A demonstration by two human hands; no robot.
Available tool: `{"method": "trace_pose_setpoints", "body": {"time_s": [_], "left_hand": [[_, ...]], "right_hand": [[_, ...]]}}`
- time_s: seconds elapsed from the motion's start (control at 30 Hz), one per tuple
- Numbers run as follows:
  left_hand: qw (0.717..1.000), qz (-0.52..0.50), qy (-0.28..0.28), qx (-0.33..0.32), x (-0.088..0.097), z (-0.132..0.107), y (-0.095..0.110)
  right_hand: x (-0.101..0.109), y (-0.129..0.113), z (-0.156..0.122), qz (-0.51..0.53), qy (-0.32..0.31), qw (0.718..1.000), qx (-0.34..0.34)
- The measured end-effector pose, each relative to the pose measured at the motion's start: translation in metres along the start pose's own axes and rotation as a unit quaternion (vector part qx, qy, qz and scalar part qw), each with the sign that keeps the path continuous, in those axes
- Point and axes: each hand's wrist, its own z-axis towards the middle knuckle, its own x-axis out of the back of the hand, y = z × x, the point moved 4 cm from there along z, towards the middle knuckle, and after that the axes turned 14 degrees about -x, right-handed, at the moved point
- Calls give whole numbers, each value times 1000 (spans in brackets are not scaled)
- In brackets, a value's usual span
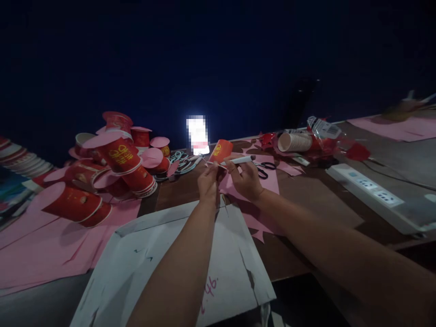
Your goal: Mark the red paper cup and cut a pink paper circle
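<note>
My left hand [208,182] is closed, its fingertips pinched at the rim of a red paper cup [222,149] with yellow lettering, which lies tilted beyond the fingers. My right hand [248,180] grips a white marker [242,159] with a dark end; its other end points left toward the cup's rim. Exactly where the marker's tip touches is too small to tell. Just right of this hand, black-handled scissors [262,173] lie on pink paper [269,194]. Below my forearms is a white cardboard piece [163,245] with handwriting on it.
Red paper cups [119,154] with pink paper discs are piled at the left on pink sheets [68,247]. A bright, pixelated screen [198,131] stands behind a coiled cable [184,162]. At the right are bagged stacked cups [295,142] and a power strip [371,190].
</note>
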Motion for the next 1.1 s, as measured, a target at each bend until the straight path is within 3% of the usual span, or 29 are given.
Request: {"method": "trace_pose_setpoints", "body": {"time_s": [0.3,0.47,0.8,1.1], "left_hand": [[1000,-4,-20,-8,-1,0,-1],[1000,16,3,1,-1,-2,1],[998,-23,49,29,-3,-3,9],[999,-27,32,22,-3,-4,8]], "right_hand": [[0,0,0,-5,11,1000,-2],[-2,2,0,5,-14,1000,-28],[2,6,0,33,14,998,-52],[-1,1,-2,11,7,1000,-20]]}}
